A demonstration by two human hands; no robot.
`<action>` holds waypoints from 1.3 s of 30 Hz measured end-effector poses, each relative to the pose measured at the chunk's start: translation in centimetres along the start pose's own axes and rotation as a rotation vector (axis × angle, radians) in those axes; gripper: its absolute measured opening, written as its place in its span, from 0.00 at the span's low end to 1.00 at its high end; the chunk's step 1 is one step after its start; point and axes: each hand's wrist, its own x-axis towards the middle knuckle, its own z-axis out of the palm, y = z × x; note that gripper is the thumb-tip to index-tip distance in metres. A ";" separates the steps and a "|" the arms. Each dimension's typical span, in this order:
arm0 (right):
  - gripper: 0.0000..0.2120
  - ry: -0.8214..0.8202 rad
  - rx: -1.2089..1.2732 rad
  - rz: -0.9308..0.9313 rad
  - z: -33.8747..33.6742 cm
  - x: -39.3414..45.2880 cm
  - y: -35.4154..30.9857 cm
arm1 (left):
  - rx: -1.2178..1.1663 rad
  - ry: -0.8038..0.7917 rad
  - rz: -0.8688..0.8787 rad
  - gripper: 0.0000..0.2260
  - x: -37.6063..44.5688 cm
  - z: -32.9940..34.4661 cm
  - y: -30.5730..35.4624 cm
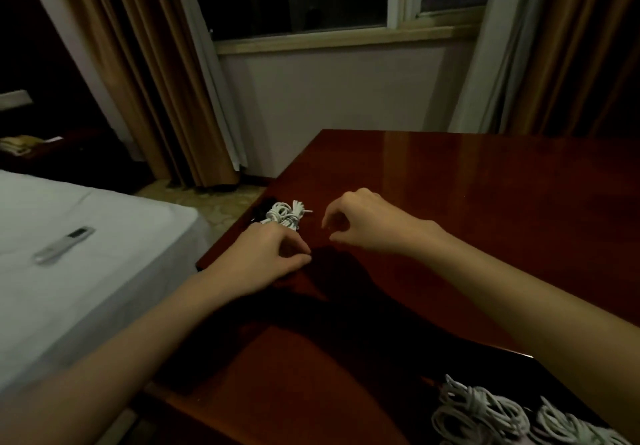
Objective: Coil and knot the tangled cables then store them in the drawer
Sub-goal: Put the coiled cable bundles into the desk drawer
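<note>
My left hand [266, 257] and right hand [360, 223] hover over the surface [485, 202], fingers curled, holding nothing I can see. White cable bundle [285, 216] at 12 o'clock of my left hand.

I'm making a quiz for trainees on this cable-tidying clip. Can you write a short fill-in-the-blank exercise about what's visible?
1. The coiled cable bundle just beyond the left hand is ____ in colour.
2. The remote control lies on the ____.
3. The right hand hovers over the reddish wooden ____, holding nothing that can be seen.
4. More coiled cables lie at the bottom ____ corner of the view.

Missing words: white; bed; table; right
</note>
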 end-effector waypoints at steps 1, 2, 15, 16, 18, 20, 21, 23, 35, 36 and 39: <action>0.13 -0.004 -0.003 0.001 0.3 0.9 0.0 | 0.032 0.022 -0.032 0.07 0.3 -0.2 -0.8; 0.14 -0.012 -0.006 0.000 0.6 1.7 0.0 | 0.067 0.043 -0.063 0.07 0.7 -0.4 -1.5; 0.27 -0.150 -0.001 0.032 5.0 7.5 1.1 | 0.277 0.092 -0.252 0.15 5.4 0.2 -5.3; 0.26 -0.135 -0.006 0.026 5.0 7.6 1.2 | 0.254 0.103 -0.266 0.15 5.6 0.2 -5.6; 0.23 -0.097 -0.032 0.012 4.8 7.5 1.3 | 0.208 0.131 -0.289 0.17 5.9 0.3 -5.9; 0.20 -0.068 -0.071 -0.008 4.6 7.1 1.5 | 0.190 0.146 -0.290 0.17 6.1 0.3 -5.9; 0.19 -0.057 -0.091 -0.020 4.5 6.9 1.7 | 0.189 0.142 -0.286 0.16 6.2 0.3 -5.8; 0.18 -0.037 -0.113 -0.039 4.3 6.6 2.0 | 0.178 0.132 -0.276 0.14 6.4 0.5 -5.4; 0.09 -0.015 -0.044 -0.010 3.2 4.1 3.4 | -0.114 0.111 -0.133 0.09 7.5 1.4 -4.4; 0.11 -0.014 -0.012 0.001 3.1 3.8 3.3 | -0.171 0.090 -0.143 0.11 7.5 1.5 -4.3; 0.12 -0.023 0.010 0.012 2.7 3.0 3.4 | -0.292 0.009 -0.164 0.16 7.5 1.5 -4.1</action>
